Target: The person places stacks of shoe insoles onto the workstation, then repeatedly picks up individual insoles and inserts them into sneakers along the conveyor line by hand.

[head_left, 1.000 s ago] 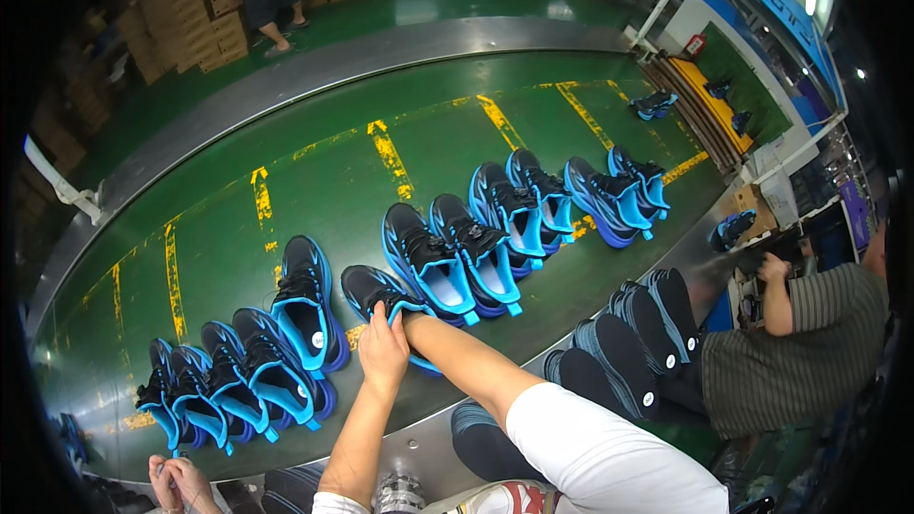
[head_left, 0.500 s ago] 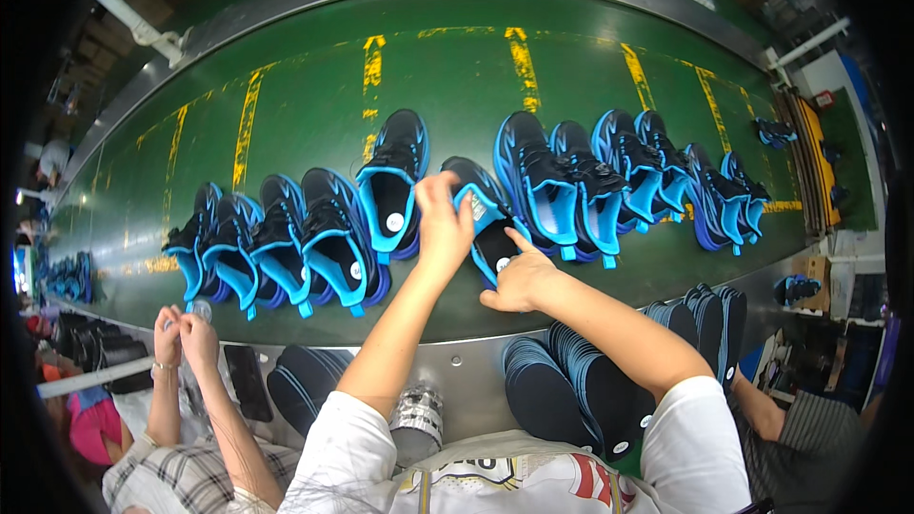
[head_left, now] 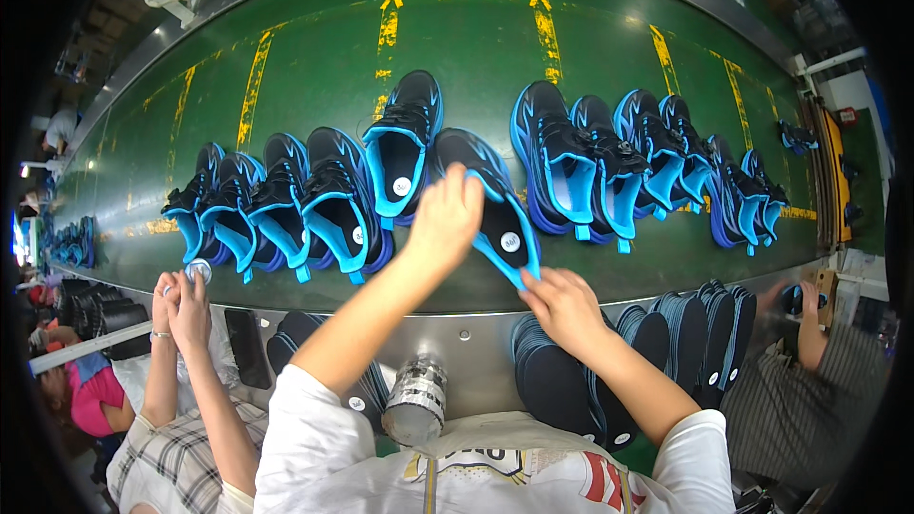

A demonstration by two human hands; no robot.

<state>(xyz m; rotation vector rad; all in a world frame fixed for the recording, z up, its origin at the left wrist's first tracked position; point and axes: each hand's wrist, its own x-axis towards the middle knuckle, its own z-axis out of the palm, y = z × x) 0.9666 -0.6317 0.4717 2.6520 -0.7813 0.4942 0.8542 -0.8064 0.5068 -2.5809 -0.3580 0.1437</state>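
Note:
A black and blue sneaker (head_left: 465, 148) lies in front of me on the green belt, its toe pointing away and its heel swung to the right. My left hand (head_left: 444, 221) is closed at its tongue and collar, covering part of the laces. With thumb and fingers, my right hand (head_left: 568, 312) pinches the blue heel tab. Inside the shoe shows a dark insole with a round white sticker (head_left: 511, 243). Just left of it stands another black and blue sneaker (head_left: 405, 128), its opening toward me.
Rows of matching sneakers stand left (head_left: 276, 195) and right (head_left: 557, 152) on the belt (head_left: 314, 48). Stacked black insoles (head_left: 552, 376) and a silver-wrapped cylinder (head_left: 416, 402) sit along the near metal ledge (head_left: 466, 309). Co-workers' hands (head_left: 181, 309) work at left; another arm (head_left: 811, 333) is at right.
My right hand has gone from inside the shoe's opening to its heel tab. The heel has stretched toward the right, and the insole sticker shows more fully. The view has shifted slightly.

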